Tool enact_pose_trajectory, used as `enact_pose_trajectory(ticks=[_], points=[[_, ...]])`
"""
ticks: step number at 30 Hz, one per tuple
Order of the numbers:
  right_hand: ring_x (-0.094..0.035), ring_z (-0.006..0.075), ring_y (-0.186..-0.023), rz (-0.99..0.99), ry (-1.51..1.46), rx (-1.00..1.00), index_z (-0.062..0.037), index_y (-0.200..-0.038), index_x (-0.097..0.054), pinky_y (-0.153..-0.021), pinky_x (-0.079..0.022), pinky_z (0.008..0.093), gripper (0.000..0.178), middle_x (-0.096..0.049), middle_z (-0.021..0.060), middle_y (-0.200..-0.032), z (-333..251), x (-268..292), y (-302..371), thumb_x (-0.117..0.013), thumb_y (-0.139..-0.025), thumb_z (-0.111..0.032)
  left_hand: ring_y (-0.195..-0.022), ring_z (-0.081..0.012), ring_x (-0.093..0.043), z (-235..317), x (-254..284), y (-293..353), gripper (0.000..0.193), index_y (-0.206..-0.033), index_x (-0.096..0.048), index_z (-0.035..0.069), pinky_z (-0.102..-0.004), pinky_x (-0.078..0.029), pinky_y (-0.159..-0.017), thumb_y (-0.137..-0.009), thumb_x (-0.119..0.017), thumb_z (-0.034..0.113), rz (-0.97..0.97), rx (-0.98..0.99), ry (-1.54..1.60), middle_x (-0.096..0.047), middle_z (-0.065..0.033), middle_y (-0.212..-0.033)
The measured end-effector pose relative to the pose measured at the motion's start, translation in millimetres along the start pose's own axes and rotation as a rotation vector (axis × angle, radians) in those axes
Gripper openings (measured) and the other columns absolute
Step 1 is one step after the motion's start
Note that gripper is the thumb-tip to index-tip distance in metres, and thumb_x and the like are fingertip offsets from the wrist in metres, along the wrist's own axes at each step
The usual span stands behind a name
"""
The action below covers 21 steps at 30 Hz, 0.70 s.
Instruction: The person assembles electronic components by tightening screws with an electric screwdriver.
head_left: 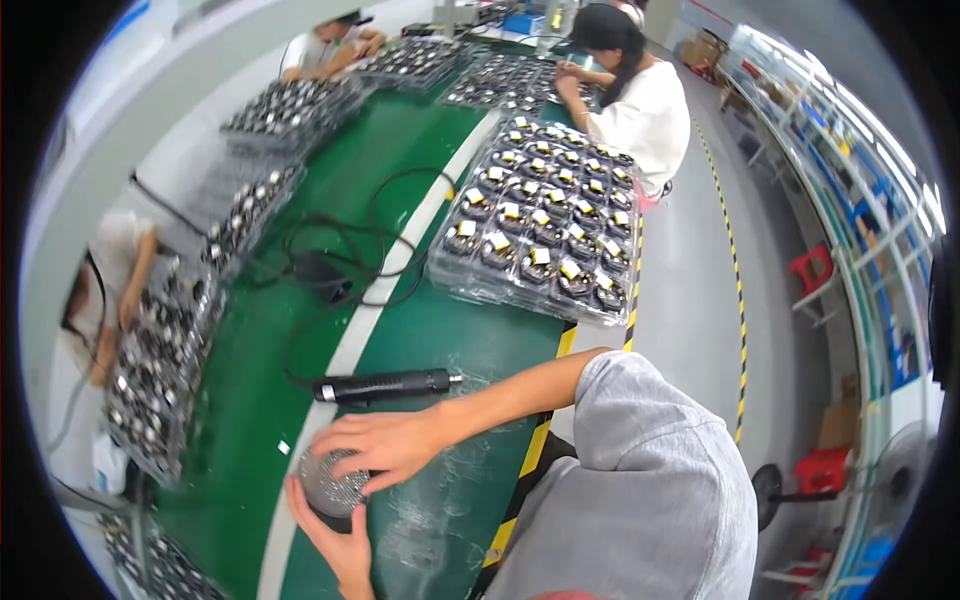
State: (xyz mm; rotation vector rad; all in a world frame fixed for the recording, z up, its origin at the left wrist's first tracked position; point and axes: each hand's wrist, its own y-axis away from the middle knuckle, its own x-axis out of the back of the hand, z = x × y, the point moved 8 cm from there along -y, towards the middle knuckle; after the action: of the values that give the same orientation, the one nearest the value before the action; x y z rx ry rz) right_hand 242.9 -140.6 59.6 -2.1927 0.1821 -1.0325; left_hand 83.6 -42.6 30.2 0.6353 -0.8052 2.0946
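A round grey piece with a dotted, mesh-like face (pixel 335 484) rests on or just above the green bench, dark along its lower edge; its exact kind cannot be made out. My left hand (pixel 338 545) curves round its near side, thumb and fingers against the rim. From the right, my right hand (pixel 385 447) reaches over its top, fingers across the far rim and thumb at the near right edge. Just beyond my hands lies a black electric screwdriver (pixel 385 387), its metal tip to the right and its cord trailing away.
Stacked clear trays of black parts with white labels (pixel 540 215) stand ahead. A looped black cable (pixel 350 245) crosses the bench's white strip. More trays (pixel 160 370) line the left side. Co-workers sit left and ahead, one in white (pixel 645 125). Red stools (pixel 822 470) stand right.
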Motion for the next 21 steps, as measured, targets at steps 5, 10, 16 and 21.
enact_pose_trajectory(ticks=[5, 10, 16, 21], points=[[-0.056, 0.0286, -0.123, -0.069, 0.161, -0.049, -0.0073, -0.109, -0.069, -0.100, -0.047, 0.0467, 0.029, -0.063, 0.0092, -0.125, -25, 56, 2, -0.074, -0.090, -0.030, -0.150, -0.0452, -0.034, 26, 2, -1, 0.076, -0.154, -0.037, -0.004, -0.0557, -0.026, -0.124, -0.094, -0.074, 0.024, 0.056, -0.062, -0.047, -0.036, -0.0269, -0.161], [-0.065, 0.0327, -0.109, 0.103, 0.465, -0.315, -0.0069, -0.103, -0.071, -0.097, -0.052, 0.0465, 0.019, -0.070, 0.0106, -0.108, -33, 212, 43, -0.074, -0.089, -0.020, -0.141, -0.0381, -0.047, 68, -3, -3, 0.046, -0.137, -0.055, -0.002, -0.0498, -0.032, -0.121, -0.095, -0.069, 0.011, 0.112, -0.061, 0.023, -0.051, -0.0215, -0.149], [-0.067, 0.0403, -0.103, 0.357, 0.892, -0.741, -0.0033, -0.108, -0.076, -0.093, -0.053, 0.0477, 0.026, -0.073, 0.0204, -0.107, 78, 422, 204, -0.071, -0.089, -0.021, -0.088, -0.0190, -0.067, 134, -71, -29, 0.009, -0.099, -0.065, -0.002, -0.0302, -0.053, -0.082, -0.101, -0.056, -0.002, -0.224, -0.080, 0.461, -0.070, -0.0119, -0.100], [-0.066, 0.0459, -0.114, 0.373, 1.200, -1.293, -0.0007, -0.127, -0.063, -0.097, -0.051, 0.0563, 0.060, -0.070, 0.0262, -0.120, 156, 549, 387, -0.061, -0.097, -0.053, -0.087, -0.0147, -0.069, 165, -179, -57, 0.017, -0.120, -0.062, -0.001, -0.0286, -0.056, -0.082, -0.107, -0.058, 0.010, -0.624, 0.208, 0.917, -0.072, -0.0107, -0.102]])
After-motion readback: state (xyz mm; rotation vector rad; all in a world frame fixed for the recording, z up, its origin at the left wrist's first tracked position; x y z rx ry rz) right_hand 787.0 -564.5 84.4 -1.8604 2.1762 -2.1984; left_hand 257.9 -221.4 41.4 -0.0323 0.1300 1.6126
